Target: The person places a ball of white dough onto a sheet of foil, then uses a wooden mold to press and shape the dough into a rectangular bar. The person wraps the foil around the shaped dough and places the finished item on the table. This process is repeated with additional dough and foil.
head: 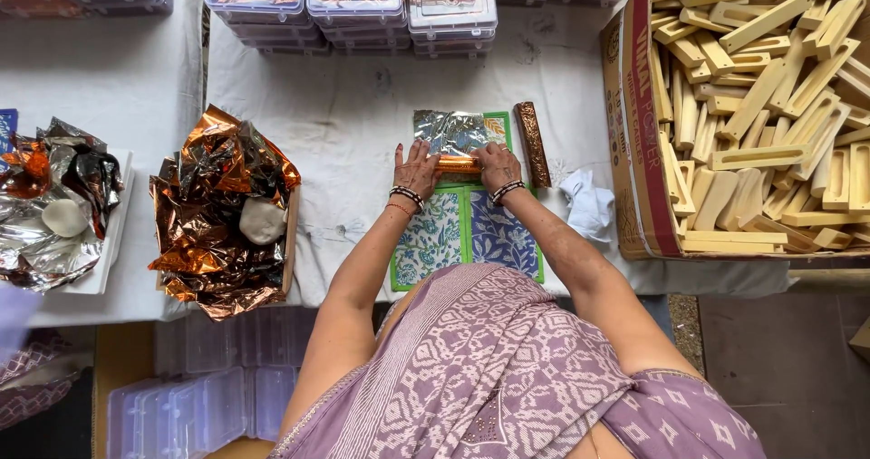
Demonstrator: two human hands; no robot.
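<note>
Garment: a lilac patterned cloth (489, 368) drapes the person's shoulders, closest to the lens, with both forearms reaching forward over it.
Mats: two blue-and-white floral mats with green borders (467, 232) lie side by side at the near edge of the table (353, 115), apparently serving as a work pad.
Left hand (416, 169): palm down, fingers spread flat, pressing the left end of a small copper-wrapped bar (456, 163).
Right hand (497, 165): likewise flat and open, bearing on the bar's right end; neither hand closes around it, they pin it from above.
Bar: lies crosswise between the hands, on a crinkled silver foil sheet (453, 131) that rests on a green-edged mat.
Wrapped piece (532, 131): a bar already in copper foil lies upright just beside the right hand, set aside.
White cloth (587, 203): crumpled near the right forearm.
Cardboard box (639, 124): at the right, full of pale wooden blocks (761, 96), within reach.
Foil heaps: copper foil (222, 210) in a tray, weighted by a pale stone (262, 220); silver foil (54, 210) further left, similarly weighted.
Plastic cases (353, 1): stacked along the far edge.
</note>
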